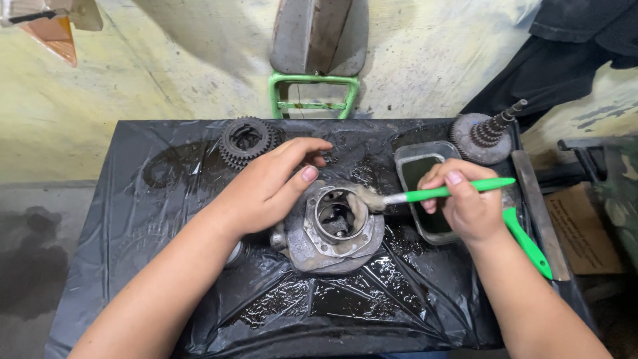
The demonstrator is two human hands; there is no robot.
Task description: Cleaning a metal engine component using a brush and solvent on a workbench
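Note:
A round grey metal housing (312, 249) with an open bore lies in the middle of a table covered in wet black plastic sheet (153, 199). My left hand (266, 189) grips its left rim, thumb on the top edge. My right hand (465, 206) holds a green-handled brush (458, 191), its dirty bristles pressed against the inner right wall of the bore. A second green handle (528, 246) sticks out below that hand.
A stacked gear cluster (246, 141) sits at the back, left of centre. A geared shaft (488, 133) stands at the back right. A grey tray of dark liquid (415, 159) lies beside the right hand. A flat metal bar (541, 213) lies along the right edge. A green metal frame (312, 90) stands behind.

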